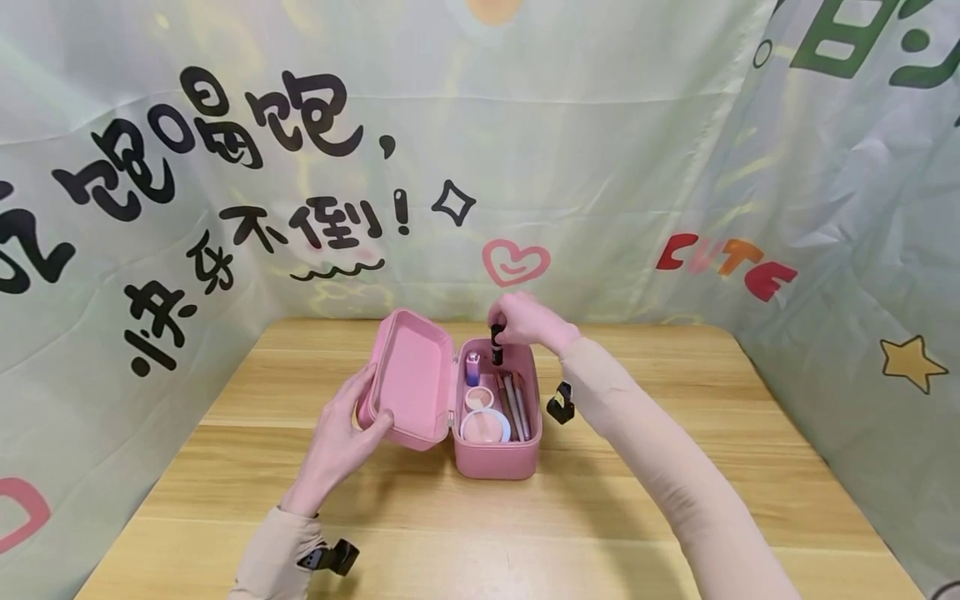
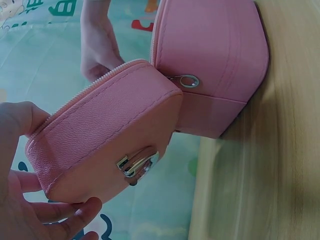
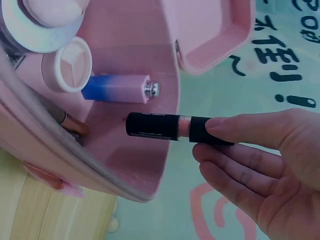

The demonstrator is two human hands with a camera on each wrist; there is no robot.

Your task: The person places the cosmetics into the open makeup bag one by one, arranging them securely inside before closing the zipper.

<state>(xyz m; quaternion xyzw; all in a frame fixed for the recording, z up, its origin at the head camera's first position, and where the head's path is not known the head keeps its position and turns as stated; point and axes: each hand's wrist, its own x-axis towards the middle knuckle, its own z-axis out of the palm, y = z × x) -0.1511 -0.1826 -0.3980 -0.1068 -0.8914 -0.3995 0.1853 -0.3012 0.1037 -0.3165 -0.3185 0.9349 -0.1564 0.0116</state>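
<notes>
A pink zippered makeup case (image 1: 496, 461) stands on the table with its lid (image 1: 412, 375) swung out to the left. My left hand (image 1: 341, 433) grips the lid's outer edge, thumb on the near rim; the left wrist view shows fingers beneath its metal-trimmed outer face. Over the far end of the case, my right hand (image 1: 528, 319) pinches a black lipstick tube (image 3: 155, 125) by one end. Inside lie a blue-and-pink tube (image 3: 117, 89), a small round compact (image 3: 75, 65), a larger white-rimmed compact (image 1: 485, 426) and several slim brushes (image 1: 513, 404).
The wooden table (image 1: 675, 467) extends around the case. Printed fabric (image 1: 600, 167) hangs behind it and at both sides. A ring-shaped zipper pull (image 2: 189, 81) hangs at the case's seam. Small black devices are strapped to both wrists.
</notes>
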